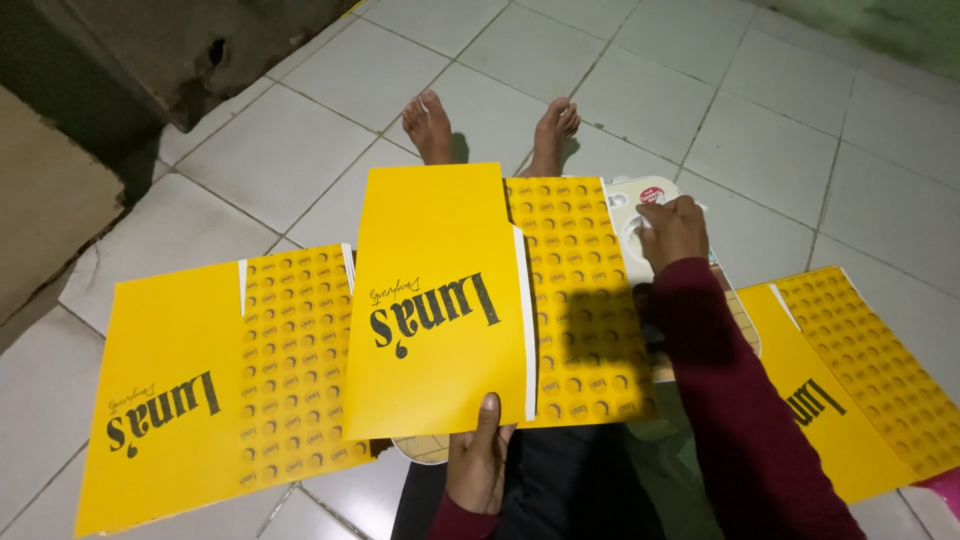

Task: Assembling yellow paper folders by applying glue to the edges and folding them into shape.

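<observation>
1. Yellow card sheet [440, 300], folded so its plain printed panel lies over its dotted panel, sits across the person's lap on a pale board [745, 330] that shows at the sheet's right edge and under its near edge. The left hand [478, 462] pinches the sheet's near edge, thumb on top. That one-point hold looks slight: I judge the sheet could swing or slide off the board's near edge.

2. The right hand [672, 232] is clenched over a white tape dispenser [632, 200] at the board's far right corner, just beside the sheet's far edge. Whether the fingers grasp it or only press it I cannot tell. A pull there may drag the dispenser across the sheet and knock the fold out of line.

3. The white strip [524, 320] along the fold's edge looks like an adhesive band (not certain); if the panels shift, it could stick crooked.

4. A second yellow sheet [225, 385] lies flat on the tiled floor [300, 140] to the left, its right edge under the held one; a third sheet [860, 390] lies to the right. Moving the lap sheet could drag the left one along.
</observation>
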